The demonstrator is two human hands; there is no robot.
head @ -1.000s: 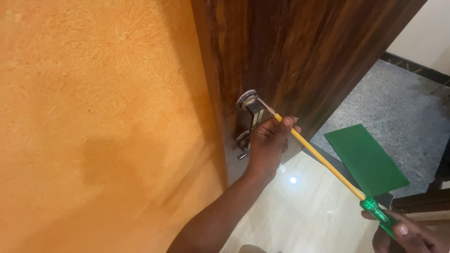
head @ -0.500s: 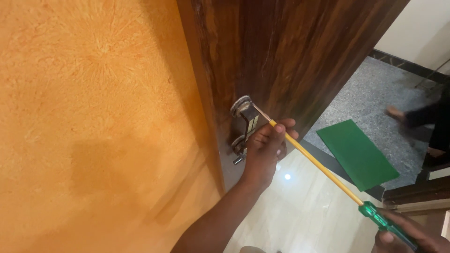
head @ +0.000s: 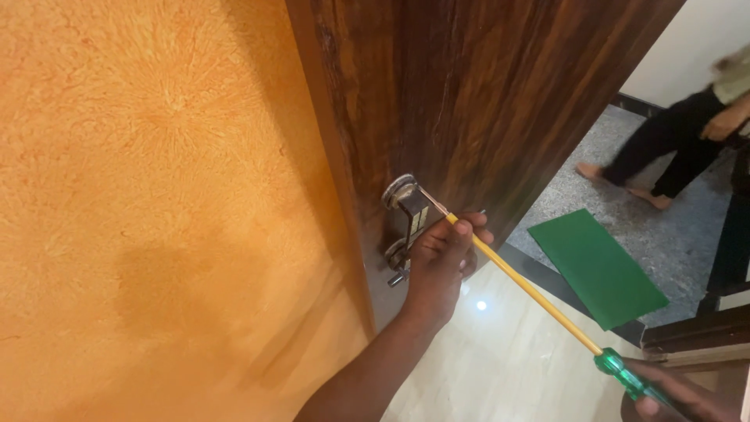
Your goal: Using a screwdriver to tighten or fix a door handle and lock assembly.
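head | L hand (head: 439, 264) steadies screwdriver (head: 531, 293) shaft at door lock (head: 408, 223) | R hand (head: 672, 397) grips handle

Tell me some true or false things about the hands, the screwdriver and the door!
1. The left hand steadies the screwdriver shaft near the lock. True.
2. The screwdriver handle is red. False: it is green, held in the right hand.
3. The door is white. False: it is dark brown wood.
4. A green sheet lies on the floor. True.
5. The wall is blue. False: it is orange.
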